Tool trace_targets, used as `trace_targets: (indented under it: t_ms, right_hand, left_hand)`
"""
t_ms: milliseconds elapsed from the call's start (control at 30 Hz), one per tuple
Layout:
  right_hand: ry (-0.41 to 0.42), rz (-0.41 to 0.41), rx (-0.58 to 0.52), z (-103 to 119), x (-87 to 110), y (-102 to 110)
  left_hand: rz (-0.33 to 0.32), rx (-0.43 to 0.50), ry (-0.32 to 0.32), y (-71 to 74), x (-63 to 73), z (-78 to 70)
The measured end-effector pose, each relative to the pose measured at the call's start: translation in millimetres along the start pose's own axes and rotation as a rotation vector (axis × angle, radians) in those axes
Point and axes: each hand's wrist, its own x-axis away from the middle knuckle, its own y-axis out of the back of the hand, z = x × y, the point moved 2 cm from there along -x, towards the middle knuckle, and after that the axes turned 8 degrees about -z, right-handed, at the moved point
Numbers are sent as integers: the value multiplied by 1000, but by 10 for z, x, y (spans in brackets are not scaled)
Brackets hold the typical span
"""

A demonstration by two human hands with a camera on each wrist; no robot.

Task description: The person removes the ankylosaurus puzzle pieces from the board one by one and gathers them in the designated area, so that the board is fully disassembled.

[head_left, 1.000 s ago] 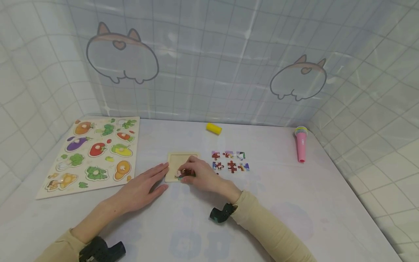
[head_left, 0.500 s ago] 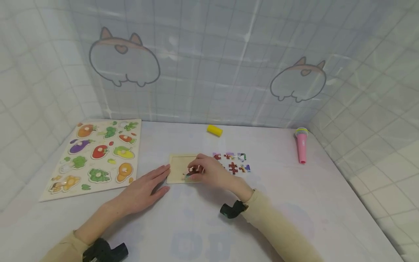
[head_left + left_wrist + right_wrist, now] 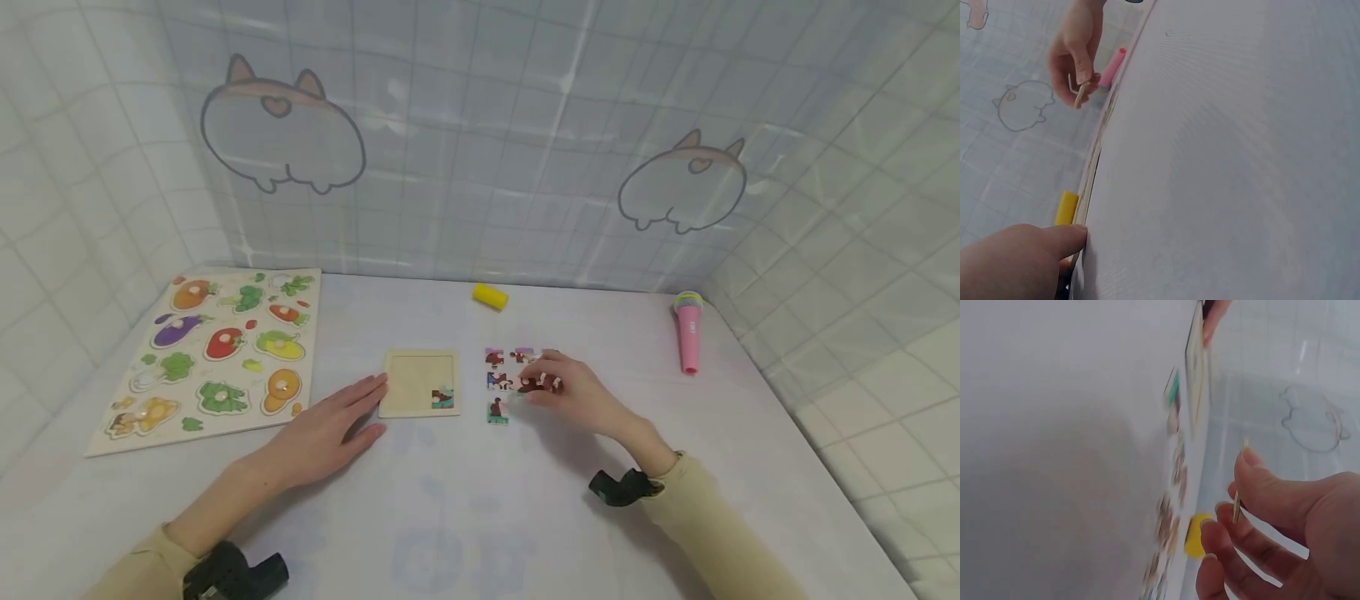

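A shallow square wooden puzzle tray point(image 3: 408, 379) lies in the middle of the table. In its lower right corner sits a brown-and-teal jigsaw piece point(image 3: 442, 397). My left hand point(image 3: 318, 437) lies flat with straight fingers, its fingertips touching the tray's left edge. Right of the tray, my right hand point(image 3: 581, 396) pinches a mostly brown jigsaw piece point(image 3: 1237, 507) between thumb and fingers, seen edge-on in the right wrist view. Loose jigsaw pieces point(image 3: 498, 382) are spread beside and under that hand, some hidden by it. One with teal point(image 3: 497, 410) lies nearest the person.
A large vegetable peg board point(image 3: 247, 362) lies at the left. A yellow cylinder point(image 3: 491, 297) rests near the back wall, and a pink toy microphone point(image 3: 688, 333) lies at the far right. Tiled, curtain-like walls point(image 3: 480, 150) surround the table's back and sides.
My right hand has moved right, from over the tray to the loose pieces. A jigsaw piece now shows in the tray's lower right corner. My left hand stays at the tray's edge.
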Motion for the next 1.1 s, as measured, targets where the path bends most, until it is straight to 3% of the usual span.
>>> trace_targets:
  t_ms: [400, 700, 1100]
  right_hand:
    - [-35, 40, -3, -215, 145, 162]
    - [-12, 153, -39, -257, 184, 3]
    - [-22, 153, -27, -236, 186, -26]
  left_hand:
    - [29, -4, 24, -32, -17, 19]
    - [37, -11, 22, -21, -20, 10]
    - [38, -11, 20, -10, -20, 4]
